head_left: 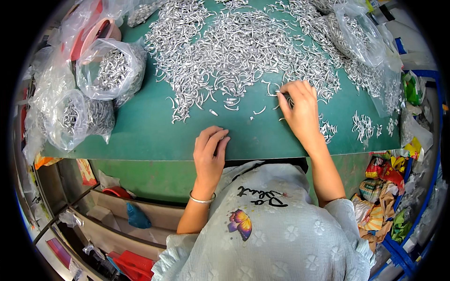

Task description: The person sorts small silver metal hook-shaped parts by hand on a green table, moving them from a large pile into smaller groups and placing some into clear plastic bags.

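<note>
Holding right hand (300, 107) beside curved silver pieces (243, 51) on desk (159, 126), left hand (208, 152) nearer; cannot tell whether pinching with fingers (295, 88).

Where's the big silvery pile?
In the head view, the pile covers the upper middle of the green table, with the right hand at the pile's near edge.

1. Your left hand (209, 152) hid its own palm.
2. Anything your right hand (301, 110) may have held was too small to tell.
3. The top edge cut off your metal pieces (239, 49).

Near tabletop (262, 143) open, metal heap (236, 51) beyond
</note>
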The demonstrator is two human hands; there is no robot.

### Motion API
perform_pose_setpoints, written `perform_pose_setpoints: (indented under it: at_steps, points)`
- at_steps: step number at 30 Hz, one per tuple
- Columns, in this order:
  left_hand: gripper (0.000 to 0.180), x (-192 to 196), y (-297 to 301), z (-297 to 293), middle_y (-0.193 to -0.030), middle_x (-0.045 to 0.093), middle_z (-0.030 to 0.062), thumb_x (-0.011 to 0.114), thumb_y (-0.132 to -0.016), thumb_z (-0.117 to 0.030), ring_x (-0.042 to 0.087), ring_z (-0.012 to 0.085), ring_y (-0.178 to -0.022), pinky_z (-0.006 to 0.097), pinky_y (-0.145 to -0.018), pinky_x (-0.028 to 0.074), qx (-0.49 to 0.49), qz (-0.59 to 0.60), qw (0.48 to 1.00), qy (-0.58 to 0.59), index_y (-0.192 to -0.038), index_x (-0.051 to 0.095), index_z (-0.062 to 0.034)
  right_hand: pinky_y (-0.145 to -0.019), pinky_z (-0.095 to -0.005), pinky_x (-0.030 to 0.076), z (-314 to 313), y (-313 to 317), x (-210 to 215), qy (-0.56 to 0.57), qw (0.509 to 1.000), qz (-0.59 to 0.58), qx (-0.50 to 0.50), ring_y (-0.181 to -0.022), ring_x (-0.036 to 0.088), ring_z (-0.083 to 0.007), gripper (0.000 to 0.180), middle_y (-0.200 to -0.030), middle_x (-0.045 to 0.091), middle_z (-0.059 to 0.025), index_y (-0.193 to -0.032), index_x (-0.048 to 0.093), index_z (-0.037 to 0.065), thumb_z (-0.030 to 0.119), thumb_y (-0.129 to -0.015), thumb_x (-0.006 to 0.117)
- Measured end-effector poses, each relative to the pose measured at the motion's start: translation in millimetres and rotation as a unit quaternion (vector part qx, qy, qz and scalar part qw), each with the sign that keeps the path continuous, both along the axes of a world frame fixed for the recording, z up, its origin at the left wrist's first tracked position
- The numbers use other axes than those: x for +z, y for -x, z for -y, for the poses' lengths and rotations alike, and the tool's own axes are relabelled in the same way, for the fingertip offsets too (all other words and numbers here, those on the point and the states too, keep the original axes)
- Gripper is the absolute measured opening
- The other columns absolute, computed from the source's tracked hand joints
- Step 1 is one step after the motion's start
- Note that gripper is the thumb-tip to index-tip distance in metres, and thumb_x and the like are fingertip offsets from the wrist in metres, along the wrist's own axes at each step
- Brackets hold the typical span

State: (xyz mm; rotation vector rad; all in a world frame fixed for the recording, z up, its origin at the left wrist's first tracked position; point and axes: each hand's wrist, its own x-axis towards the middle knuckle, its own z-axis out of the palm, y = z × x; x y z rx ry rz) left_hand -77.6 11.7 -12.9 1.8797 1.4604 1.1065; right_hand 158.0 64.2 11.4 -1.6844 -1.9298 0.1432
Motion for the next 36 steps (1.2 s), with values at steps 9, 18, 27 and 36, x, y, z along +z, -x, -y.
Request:
perform_pose_setpoints:
  at_steps: [9,18,27,36]
  points:
    - [0.026,1,1,0,-0.099,0.065,0.0118,0.074,-0.073,0.008,0.063,0.0264,-0.088,0.033,-0.078,0.051,-0.014,-0.005,1.0,-0.01,-0.096,0.067,-0.0004,-0.061,-0.0234,0.042,-1,-19,1,0.191,0.892,-0.405,-0.059,-0.065,0.052,-0.0066,0.011,-0.077,0.066,-0.0016,-0.092,0.068,-0.001,0.009,-0.089,0.066]
    - [0.027,3,6,0,-0.101,0.064,0.0123,0.07,-0.075,0.01,0.064,0.0256,-0.087,0.031,-0.078,0.051,-0.032,0.042,0.998,0.026,-0.1,0.066,0.0001,-0.059,-0.0243,0.041,14,8,15,0.308,0.86,-0.407,-0.003,-0.062,0.053,-0.006,0.01,-0.074,0.066,0.0003,-0.085,0.069,0.001,0.01,-0.088,0.068]
    - [0.033,10,-6,-1,-0.108,0.058,0.0103,0.075,-0.075,-0.003,0.055,0.0278,-0.09,0.038,-0.08,0.045,-0.06,-0.023,0.998,0.018,-0.107,0.065,-0.0034,-0.075,-0.0394,0.043,25,56,10,0.072,0.975,-0.06,0.202,-0.082,0.055,-0.0288,0.006,-0.079,0.06,-0.01,-0.078,0.066,0.004,0.01,-0.081,0.066]
    - [0.022,6,-12,3,-0.101,0.057,0.0107,0.071,-0.077,0.002,0.053,0.0285,-0.087,0.037,-0.074,0.045,-0.061,-0.033,0.998,0.0,-0.097,0.065,0.0002,-0.078,-0.0407,0.039,-16,5,1,0.007,0.996,0.085,-0.034,-0.087,0.053,-0.0281,0.008,-0.087,0.059,-0.0097,-0.086,0.064,0.004,0.008,-0.08,0.068]
